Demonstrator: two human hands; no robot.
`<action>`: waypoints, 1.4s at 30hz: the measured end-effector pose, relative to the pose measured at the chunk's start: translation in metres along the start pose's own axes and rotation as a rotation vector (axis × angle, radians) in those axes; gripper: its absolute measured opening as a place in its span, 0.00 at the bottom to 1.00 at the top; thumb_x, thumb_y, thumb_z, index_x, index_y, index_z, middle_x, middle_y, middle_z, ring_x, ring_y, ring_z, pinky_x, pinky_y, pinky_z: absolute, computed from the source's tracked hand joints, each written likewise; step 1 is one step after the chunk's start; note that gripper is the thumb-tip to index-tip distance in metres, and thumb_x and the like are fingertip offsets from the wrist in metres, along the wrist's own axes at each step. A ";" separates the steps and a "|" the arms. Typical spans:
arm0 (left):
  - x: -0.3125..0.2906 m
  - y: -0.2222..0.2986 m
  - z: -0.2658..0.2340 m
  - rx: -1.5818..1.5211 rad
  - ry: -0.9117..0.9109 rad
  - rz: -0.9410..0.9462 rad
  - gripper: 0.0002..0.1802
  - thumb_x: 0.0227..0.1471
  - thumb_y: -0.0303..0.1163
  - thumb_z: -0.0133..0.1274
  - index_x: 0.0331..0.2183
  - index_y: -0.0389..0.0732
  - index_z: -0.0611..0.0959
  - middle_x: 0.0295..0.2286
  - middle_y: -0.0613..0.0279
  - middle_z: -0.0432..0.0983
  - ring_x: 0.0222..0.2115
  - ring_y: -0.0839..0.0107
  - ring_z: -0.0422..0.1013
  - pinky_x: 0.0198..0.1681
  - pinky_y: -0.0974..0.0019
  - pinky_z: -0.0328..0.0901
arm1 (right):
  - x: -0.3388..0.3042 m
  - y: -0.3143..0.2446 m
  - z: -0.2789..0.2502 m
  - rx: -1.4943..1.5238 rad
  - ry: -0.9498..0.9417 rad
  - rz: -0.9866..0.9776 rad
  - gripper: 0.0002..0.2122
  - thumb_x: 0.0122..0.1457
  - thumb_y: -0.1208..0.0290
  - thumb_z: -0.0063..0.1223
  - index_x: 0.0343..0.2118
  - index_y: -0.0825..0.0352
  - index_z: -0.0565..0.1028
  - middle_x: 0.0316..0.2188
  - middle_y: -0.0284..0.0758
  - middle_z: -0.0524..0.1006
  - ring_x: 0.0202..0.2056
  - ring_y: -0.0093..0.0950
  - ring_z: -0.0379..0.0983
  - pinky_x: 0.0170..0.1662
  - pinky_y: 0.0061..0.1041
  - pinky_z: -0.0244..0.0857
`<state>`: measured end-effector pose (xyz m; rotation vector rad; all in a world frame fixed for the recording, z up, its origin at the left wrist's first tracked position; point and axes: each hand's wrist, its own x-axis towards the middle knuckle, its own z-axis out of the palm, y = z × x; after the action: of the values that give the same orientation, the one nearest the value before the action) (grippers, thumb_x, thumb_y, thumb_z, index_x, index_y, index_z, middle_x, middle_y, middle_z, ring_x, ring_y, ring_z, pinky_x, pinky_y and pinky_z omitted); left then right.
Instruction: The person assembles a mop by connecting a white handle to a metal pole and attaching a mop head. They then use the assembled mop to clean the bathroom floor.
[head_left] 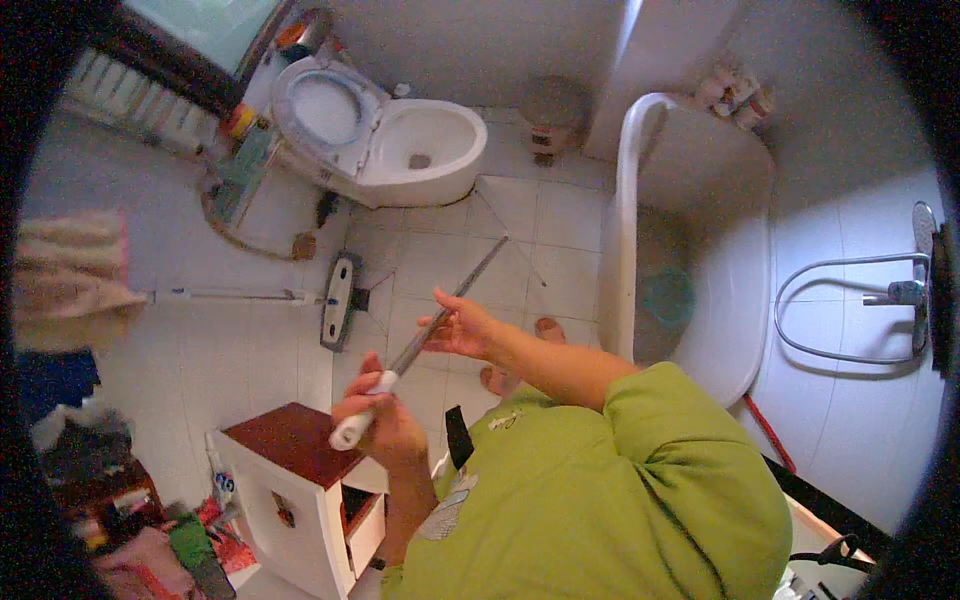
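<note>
A long-handled tool (pixel 415 345), which looks like a floor squeegee, slants across the middle of the view. It has a white grip, a grey metal shaft and a thin bar across its far end, low over the floor tiles. My left hand (pixel 390 425) is wrapped round the white grip at the near end. Farther up, my right hand (pixel 465 328) holds the grey shaft, its thumb along the top. The tool's far end points toward the floor between the toilet (pixel 430 150) and the bathtub (pixel 628 230).
A flat mop (pixel 343 300) leans at the left wall. Near my left arm stands a small white cabinet (pixel 290 510) with a dark red top and a drawer pulled out. A bin (pixel 550 115) sits beyond; a shower hose (pixel 785 300) hangs at the right.
</note>
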<state>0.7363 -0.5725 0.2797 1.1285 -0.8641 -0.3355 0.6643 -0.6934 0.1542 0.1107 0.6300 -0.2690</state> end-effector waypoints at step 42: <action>-0.046 -0.136 0.041 -0.366 0.069 -1.526 0.32 0.47 0.19 0.41 0.54 0.38 0.53 0.46 0.49 0.63 0.20 0.74 0.67 0.17 0.77 0.60 | 0.167 -0.104 -0.185 -0.900 0.914 -0.367 0.29 0.52 0.69 0.38 0.56 0.63 0.42 0.26 0.41 0.67 0.14 0.31 0.62 0.14 0.30 0.59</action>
<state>0.7007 -0.6267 0.1449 1.2422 0.2965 -1.6052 0.6595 -0.7954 -0.0961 -0.8006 1.6293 -0.2586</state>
